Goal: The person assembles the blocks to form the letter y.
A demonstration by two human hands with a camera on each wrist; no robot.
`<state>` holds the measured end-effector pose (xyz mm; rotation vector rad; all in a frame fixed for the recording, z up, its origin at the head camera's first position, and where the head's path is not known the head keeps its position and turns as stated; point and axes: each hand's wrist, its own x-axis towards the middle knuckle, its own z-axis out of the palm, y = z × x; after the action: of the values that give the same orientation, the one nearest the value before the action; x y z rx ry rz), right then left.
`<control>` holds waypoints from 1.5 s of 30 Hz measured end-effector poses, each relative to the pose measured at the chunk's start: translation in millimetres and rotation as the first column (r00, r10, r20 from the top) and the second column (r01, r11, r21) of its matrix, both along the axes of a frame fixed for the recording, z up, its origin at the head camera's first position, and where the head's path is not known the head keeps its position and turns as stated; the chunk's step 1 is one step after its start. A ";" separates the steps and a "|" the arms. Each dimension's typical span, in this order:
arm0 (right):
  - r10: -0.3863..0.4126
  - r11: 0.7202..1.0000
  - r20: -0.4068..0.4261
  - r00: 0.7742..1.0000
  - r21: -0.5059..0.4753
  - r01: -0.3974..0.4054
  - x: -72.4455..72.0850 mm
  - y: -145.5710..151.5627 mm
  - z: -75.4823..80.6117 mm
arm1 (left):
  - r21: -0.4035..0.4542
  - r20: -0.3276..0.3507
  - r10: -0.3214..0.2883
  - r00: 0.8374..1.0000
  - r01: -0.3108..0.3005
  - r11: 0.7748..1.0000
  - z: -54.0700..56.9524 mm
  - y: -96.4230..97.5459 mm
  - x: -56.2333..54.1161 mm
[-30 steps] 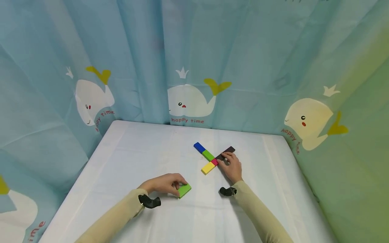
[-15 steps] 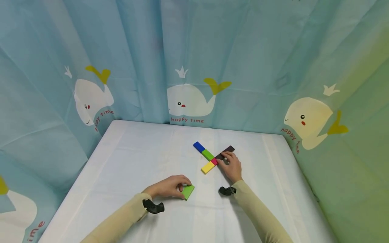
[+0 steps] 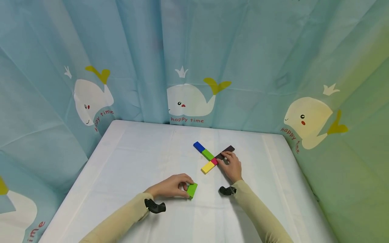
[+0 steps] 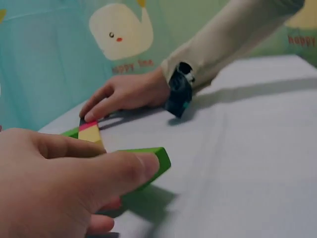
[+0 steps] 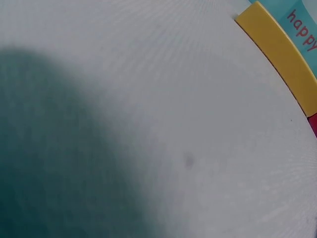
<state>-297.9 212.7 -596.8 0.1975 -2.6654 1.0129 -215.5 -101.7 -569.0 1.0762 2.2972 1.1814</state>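
Note:
My left hand (image 3: pixel 171 186) pinches a green block (image 3: pixel 192 191) between thumb and fingers, low over the front middle of the table. In the left wrist view that block (image 4: pixel 164 162) is tilted, with a shadow below it. My right hand (image 3: pixel 232 167) pinches the nearer black block (image 3: pixel 219 156) beside a red block (image 3: pixel 214 161). A cross-like layout spreads from the red block: a yellow block (image 3: pixel 208 167) towards me, a second green block (image 3: pixel 208 155) and a blue block (image 3: pixel 199 147) to the back left, another black block (image 3: pixel 229 149) to the back right.
A white-covered table (image 3: pixel 136 152) fills the work area. Blue curtains (image 3: pixel 136 67) printed with whales close off its back and sides. Black wrist-worn pieces sit on both sleeves. The right wrist view catches mainly tabletop, a dark shadow and the yellow block (image 5: pixel 281 54).
My left hand has moved a little to the right with the green block, which has turned more upright in the head view. My right hand and the laid-out blocks have stayed put.

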 end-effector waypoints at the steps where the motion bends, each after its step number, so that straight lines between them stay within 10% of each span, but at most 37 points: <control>1: 0.001 1.000 -0.003 1.000 -0.003 -0.001 0.0 0.1 0.0 | 0.027 0.038 0.018 0.999 -0.019 0.999 0.2 1.2 -0.5; 9: 0.004 1.000 -0.009 1.000 -0.004 -0.004 -0.7 1.3 -2.1 | 0.114 0.294 0.130 0.947 -0.170 0.979 4.5 8.9 -6.2; 17: 0.004 1.000 -0.003 1.000 -0.001 -0.004 -0.1 2.1 -1.7 | 0.168 0.496 0.208 0.843 -0.329 0.929 -0.2 13.6 -12.1; 25: 0.002 1.000 0.005 1.000 0.000 -0.002 -0.3 2.4 -2.5 | 0.328 0.617 0.144 0.774 -0.418 0.847 -5.8 14.0 -21.5; 30: 0.006 1.000 0.001 1.000 -0.006 -0.006 -0.4 1.8 -2.5 | 0.253 0.539 0.174 0.824 -0.355 0.900 1.0 9.2 -32.9; 38: 0.005 1.000 -0.018 1.000 -0.005 -0.005 -2.1 2.6 -4.6 | 0.037 0.181 0.112 0.977 -0.121 0.992 11.9 5.4 -52.6; 45: 0.012 1.000 -0.025 1.000 -0.001 -0.012 -2.3 3.6 -4.9 | -0.037 0.065 0.121 0.990 -0.119 0.992 6.7 7.4 -56.9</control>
<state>-300.2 216.2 -601.7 0.2239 -2.6444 1.0092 -272.4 -94.3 -562.3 0.8830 2.3491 1.2001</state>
